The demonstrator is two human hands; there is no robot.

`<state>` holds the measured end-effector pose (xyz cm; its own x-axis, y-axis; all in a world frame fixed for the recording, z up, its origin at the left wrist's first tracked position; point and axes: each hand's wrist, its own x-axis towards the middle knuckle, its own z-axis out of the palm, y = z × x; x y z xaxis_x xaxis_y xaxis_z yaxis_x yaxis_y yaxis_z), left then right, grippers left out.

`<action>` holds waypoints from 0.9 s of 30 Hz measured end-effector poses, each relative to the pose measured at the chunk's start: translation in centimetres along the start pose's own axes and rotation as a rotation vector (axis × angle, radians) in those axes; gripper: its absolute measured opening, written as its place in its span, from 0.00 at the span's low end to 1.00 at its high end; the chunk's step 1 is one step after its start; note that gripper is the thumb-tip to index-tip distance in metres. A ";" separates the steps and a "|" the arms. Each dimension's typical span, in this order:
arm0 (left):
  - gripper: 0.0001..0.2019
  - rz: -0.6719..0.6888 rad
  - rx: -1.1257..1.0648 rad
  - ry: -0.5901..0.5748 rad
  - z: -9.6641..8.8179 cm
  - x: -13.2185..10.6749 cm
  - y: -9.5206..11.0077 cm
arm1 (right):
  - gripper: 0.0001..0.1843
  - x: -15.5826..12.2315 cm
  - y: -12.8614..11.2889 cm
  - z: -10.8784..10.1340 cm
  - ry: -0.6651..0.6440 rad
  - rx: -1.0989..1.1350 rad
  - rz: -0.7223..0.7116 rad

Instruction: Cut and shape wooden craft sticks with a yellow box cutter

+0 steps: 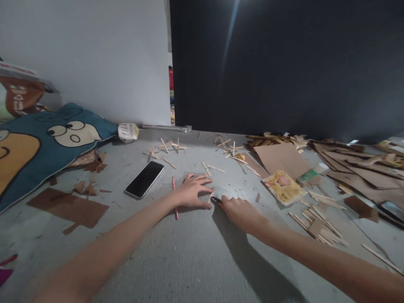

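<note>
My left hand [193, 191] rests on the grey table with its fingers spread. Its thumb and a fingertip steady a short piece of wooden stick [211, 196] between them. In my right hand [236, 211], closed, is a thin dark tool with a pointed end [216, 199]; its tip is at the stick, and whether it is a knife or a pen I cannot tell. A red-and-white patterned pencil-like rod [173, 183] lies under my left wrist. Loose wooden sticks [206, 168] lie just beyond my fingers.
A phone [144, 179] lies left of my left hand. Crossed-stick pieces [178, 145] stand at the back. Rightward are a yellow packet [284, 188], a stick pile [318, 225], a glue-like tube [313, 172] and cardboard [282, 159]. A blue pillow [59, 143] and brown card [67, 207] are left.
</note>
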<state>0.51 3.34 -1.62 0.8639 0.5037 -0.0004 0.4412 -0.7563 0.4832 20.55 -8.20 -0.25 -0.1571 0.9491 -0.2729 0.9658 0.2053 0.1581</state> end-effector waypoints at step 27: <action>0.27 0.023 0.013 -0.020 -0.1 0.2 -0.4 | 0.20 0.7 0.1 -1.3 0.000 0.017 -0.048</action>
<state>0.45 3.80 -1.68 0.8785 0.4776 -0.0066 0.4240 -0.7733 0.4715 20.23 -7.17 0.84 -0.2029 0.9383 -0.2799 0.9607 0.2461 0.1284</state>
